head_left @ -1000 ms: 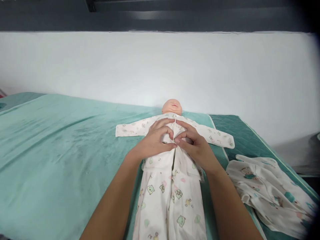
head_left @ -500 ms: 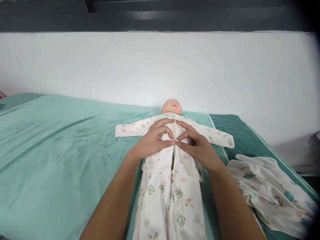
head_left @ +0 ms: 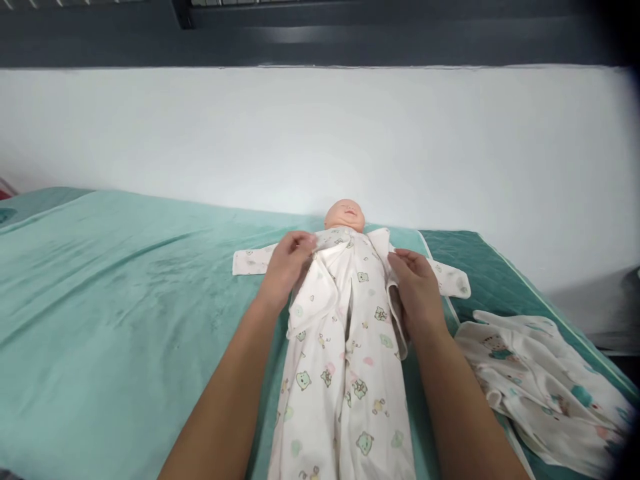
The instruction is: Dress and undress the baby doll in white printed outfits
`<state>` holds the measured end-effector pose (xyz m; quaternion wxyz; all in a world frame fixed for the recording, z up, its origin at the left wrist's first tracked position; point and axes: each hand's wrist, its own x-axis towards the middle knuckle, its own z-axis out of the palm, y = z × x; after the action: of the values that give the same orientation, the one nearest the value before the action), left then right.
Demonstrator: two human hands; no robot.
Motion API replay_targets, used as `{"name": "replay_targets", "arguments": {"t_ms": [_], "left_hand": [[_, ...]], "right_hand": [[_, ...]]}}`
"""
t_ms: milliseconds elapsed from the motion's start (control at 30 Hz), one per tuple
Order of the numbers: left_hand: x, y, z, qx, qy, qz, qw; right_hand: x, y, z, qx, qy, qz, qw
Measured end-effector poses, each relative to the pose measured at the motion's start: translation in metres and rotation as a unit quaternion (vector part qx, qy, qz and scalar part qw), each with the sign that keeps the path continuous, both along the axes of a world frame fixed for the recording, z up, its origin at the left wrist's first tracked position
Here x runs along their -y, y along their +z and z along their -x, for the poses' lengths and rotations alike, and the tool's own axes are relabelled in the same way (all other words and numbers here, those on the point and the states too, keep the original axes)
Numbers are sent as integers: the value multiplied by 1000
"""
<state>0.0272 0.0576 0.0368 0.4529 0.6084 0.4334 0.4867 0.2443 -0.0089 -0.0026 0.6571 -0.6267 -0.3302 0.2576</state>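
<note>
A baby doll (head_left: pixel 345 215) lies on its back with its head toward the wall. It wears a white printed baby shirt (head_left: pixel 313 300), its long sleeves spread out, and matching baby pants (head_left: pixel 345 393). The shirt's two front panels are parted, showing the pants' cloth over the chest. My left hand (head_left: pixel 290 263) is closed, fingers pinching the left panel near the shoulder. On the other side my right hand (head_left: pixel 414 283) pinches the right panel, whose corner stands up beside the neck. My fingertips are partly hidden by the cloth.
Crumpled white printed baby clothes (head_left: pixel 545 387) lie to the right. Underneath is a light green sheet (head_left: pixel 125 320) with a darker green quilted mat (head_left: pixel 460 250) at the right. A white wall (head_left: pixel 225 140) rises behind the doll, with a dark beam (head_left: pixel 320 40) above.
My hands have moved apart from the middle of the chest, left hand to the left and right hand to the right. The shirt front, held together before, has opened.
</note>
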Motion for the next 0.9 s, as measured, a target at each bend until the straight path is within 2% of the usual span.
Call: {"name": "replay_targets", "arguments": {"t_ms": [100,200,233,300,367,433,500,567,633,700,733,800,900], "left_hand": [[10,6,-6,-124,-42,-75,988],[9,3,-5,-120,-30,-87,989],[5,0,-2,-98,-8,-74,992],[-6,-7,7,-41,78,-38,995],[-18,-16,20,9,186,-12,982],[-27,-22,30,6,282,-26,959],[-31,-26,34,-55,326,-93,939],[-32,-27,30,-144,279,-182,932],[-31,-28,22,-226,158,-248,929],[-33,-30,16,-284,43,-271,919],[-34,-30,14,-307,7,-270,913],[-38,-31,13,-344,-20,-255,903],[-42,-32,17,-376,1,-249,892]], "right_hand": [[3,6,9,98,20,40,994],[3,6,8,88,34,41,995],[2,4,5,67,43,36,996],[1,-1,-5,25,45,25,998],[1,-7,-17,8,2,21,1000],[1,-10,-29,55,-87,26,994],[1,-13,-35,164,-160,25,973],[0,-14,-33,297,-158,13,942],[-3,-16,-27,395,-99,-1,914],[-8,-18,-20,440,-38,-7,897],[-11,-18,-18,449,-17,-3,893],[-18,-18,-17,460,11,18,887],[-29,-14,-21,483,28,57,874]]}}
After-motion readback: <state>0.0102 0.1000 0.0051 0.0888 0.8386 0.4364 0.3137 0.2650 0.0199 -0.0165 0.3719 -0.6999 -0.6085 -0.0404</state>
